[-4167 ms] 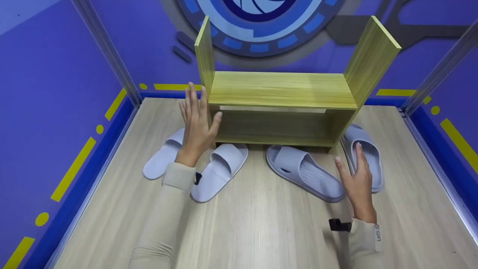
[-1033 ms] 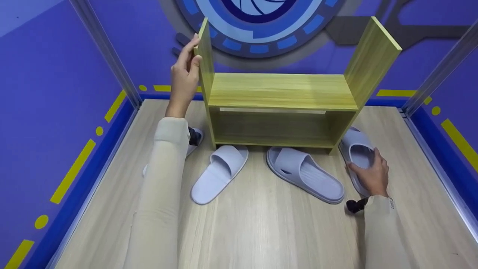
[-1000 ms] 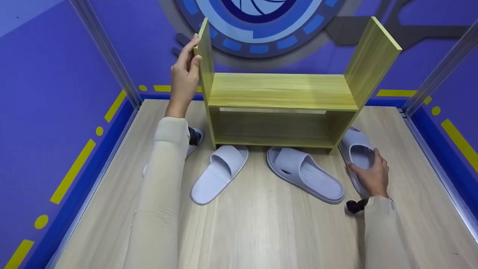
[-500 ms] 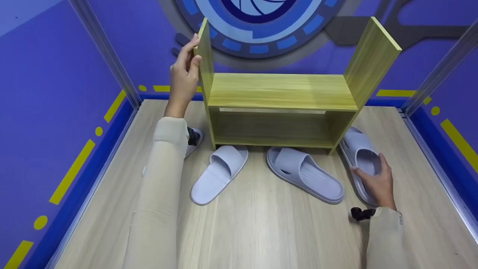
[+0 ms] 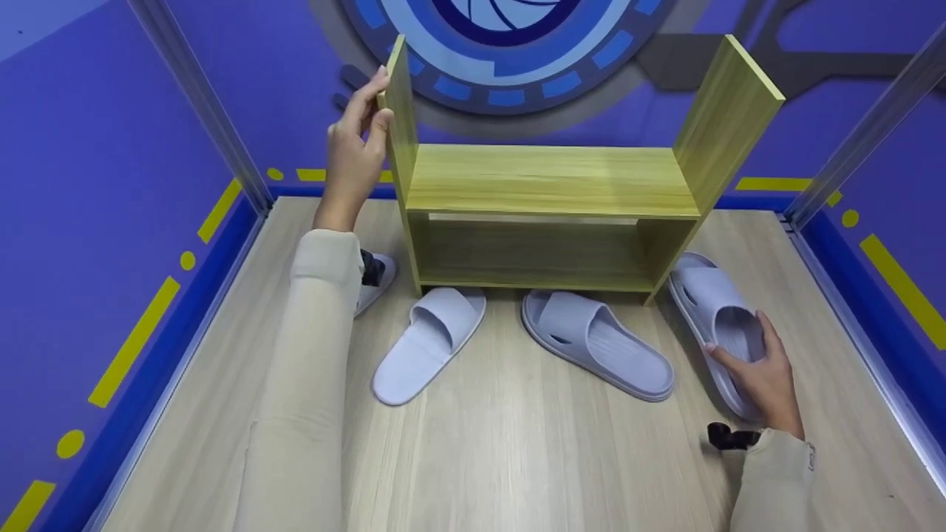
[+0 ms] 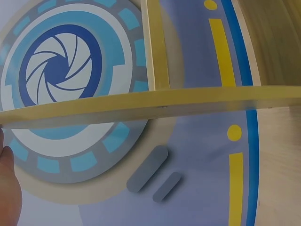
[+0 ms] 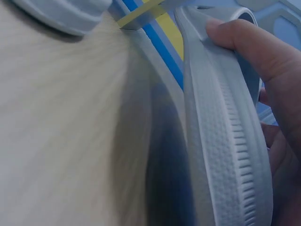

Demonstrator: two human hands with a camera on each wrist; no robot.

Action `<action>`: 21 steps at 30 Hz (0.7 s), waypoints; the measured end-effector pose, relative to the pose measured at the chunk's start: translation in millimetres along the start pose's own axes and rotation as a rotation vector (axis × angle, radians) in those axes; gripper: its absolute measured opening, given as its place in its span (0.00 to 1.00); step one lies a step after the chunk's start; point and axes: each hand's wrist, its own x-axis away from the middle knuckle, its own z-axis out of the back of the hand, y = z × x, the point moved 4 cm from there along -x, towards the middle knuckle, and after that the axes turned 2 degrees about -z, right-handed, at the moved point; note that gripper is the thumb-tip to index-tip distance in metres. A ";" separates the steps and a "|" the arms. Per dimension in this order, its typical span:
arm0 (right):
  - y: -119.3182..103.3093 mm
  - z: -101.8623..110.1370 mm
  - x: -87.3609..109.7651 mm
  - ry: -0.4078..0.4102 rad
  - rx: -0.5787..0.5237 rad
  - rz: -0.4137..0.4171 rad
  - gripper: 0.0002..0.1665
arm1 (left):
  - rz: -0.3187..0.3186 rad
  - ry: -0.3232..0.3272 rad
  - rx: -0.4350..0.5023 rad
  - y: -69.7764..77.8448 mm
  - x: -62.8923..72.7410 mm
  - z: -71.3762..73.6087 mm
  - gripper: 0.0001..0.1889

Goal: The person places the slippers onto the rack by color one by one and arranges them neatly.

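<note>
My left hand (image 5: 355, 151) holds the front edge of the left upright panel of the wooden shelf (image 5: 554, 177), its fingers bent against the outer side. In the left wrist view the panel's edge (image 6: 188, 98) crosses the picture, and only part of the hand (image 6: 8, 188) shows at the left. At the shelf's right, my right hand (image 5: 765, 380) grips a grey slipper (image 5: 706, 288), the thumb on its near side and the fingers on the far side. The right wrist view shows this slipper (image 7: 221, 117) on its edge-side, above a dark shadow.
A second grey slipper (image 5: 602, 343) lies before the shelf. Two white slippers lie at the left: one in front (image 5: 429, 347), the other (image 5: 375, 292) partly behind my left sleeve (image 5: 307, 384). Blue-purple walls (image 5: 96, 185) close in the wooden floor (image 5: 517, 458).
My left hand has come up to the shelf's left panel. My right hand has taken hold of the right-hand grey slipper and moved it toward me and slightly right.
</note>
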 end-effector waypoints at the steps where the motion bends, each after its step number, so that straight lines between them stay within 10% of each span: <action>1: -0.4 1.8 1.2 -0.004 0.000 0.009 0.64 | -0.001 0.001 0.001 0.0 -0.2 0.3 0.22; 21: 1.2 28.1 17.4 -0.097 0.014 0.042 0.62 | 0.172 0.001 0.045 29.5 0.3 -0.2 0.22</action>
